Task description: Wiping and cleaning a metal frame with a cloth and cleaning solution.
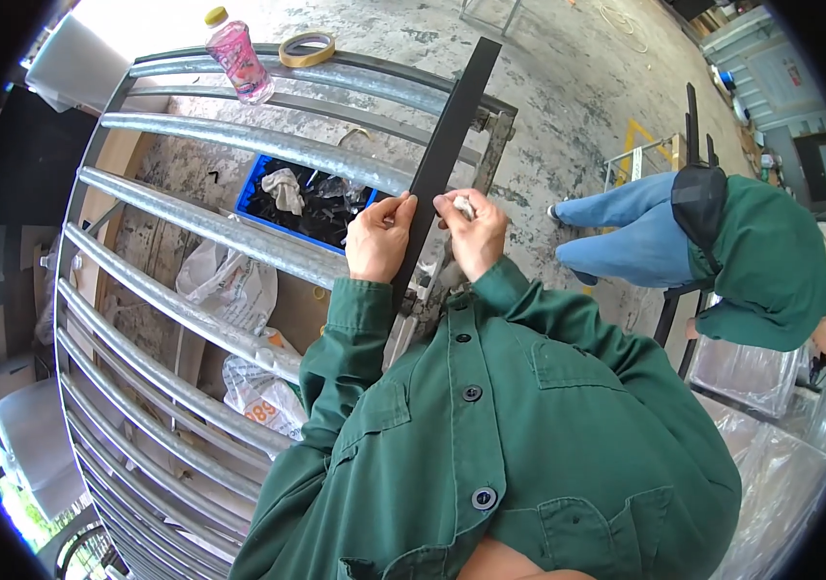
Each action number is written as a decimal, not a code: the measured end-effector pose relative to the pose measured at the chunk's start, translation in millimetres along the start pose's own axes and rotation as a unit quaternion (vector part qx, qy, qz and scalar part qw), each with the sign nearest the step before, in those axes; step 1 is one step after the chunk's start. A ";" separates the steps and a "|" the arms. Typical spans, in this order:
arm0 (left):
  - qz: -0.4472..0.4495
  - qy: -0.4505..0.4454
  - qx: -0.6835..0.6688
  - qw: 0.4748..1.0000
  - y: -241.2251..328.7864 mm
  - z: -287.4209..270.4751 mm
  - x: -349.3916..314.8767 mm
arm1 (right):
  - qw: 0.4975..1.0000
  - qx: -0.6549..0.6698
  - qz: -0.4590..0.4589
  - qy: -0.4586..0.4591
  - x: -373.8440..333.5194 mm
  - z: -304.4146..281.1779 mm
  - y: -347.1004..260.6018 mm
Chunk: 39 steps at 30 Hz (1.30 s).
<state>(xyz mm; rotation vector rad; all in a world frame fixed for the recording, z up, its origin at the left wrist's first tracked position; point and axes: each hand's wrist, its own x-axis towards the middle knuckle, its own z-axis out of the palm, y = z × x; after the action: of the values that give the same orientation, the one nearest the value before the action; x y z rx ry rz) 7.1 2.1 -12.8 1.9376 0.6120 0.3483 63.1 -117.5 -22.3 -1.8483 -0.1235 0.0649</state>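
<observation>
A long, flat black bar [447,126] lies at a slant across the end of a metal rail rack, its far end pointing up and right. My left hand [377,240] is closed at the bar's left edge, thumb and forefinger pinched on it. Just right of the bar, my right hand [476,237] is closed too, with a crumpled white rag [464,207] showing between its fingers. The right fingertips come close to the bar; whether they touch it I cannot tell.
Round galvanized rails [268,145] form the rack on the left. A bottle of pink liquid [239,60] and a tape roll [307,49] rest on it. Below sit a blue crate [258,198] of black pieces and plastic bags [229,285]. A person in green [761,261] bends over at right.
</observation>
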 end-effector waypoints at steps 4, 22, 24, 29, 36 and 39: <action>-0.009 -0.014 0.031 0.999 3.7 -1.8 -0.8 | 0.998 0.036 -0.040 0.045 30.6 0.6 -8.0; -0.006 0.002 0.025 1.000 1.1 -2.5 -2.9 | 0.999 0.001 0.024 -0.028 -14.7 -1.0 -12.8; -0.003 -0.003 0.022 1.000 7.5 -1.8 -3.3 | 0.995 0.095 0.012 0.005 1.2 -1.9 -11.5; -0.011 0.001 0.032 0.999 3.8 -2.2 -2.6 | 0.995 0.050 0.080 -0.036 -29.4 -0.3 -15.9; 0.010 0.025 0.024 0.999 0.6 -0.2 -0.4 | 0.999 -0.030 0.013 -0.019 -20.4 -1.7 -13.4; 0.007 0.024 0.022 0.999 -0.5 0.6 -1.5 | 0.997 0.029 0.039 -0.064 -32.6 -3.0 -14.2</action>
<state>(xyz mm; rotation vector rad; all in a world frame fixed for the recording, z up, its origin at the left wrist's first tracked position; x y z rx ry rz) 6.0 1.0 -13.4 1.9819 0.6423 0.3934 30.3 -120.4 -8.4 -1.7912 -0.1379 0.2386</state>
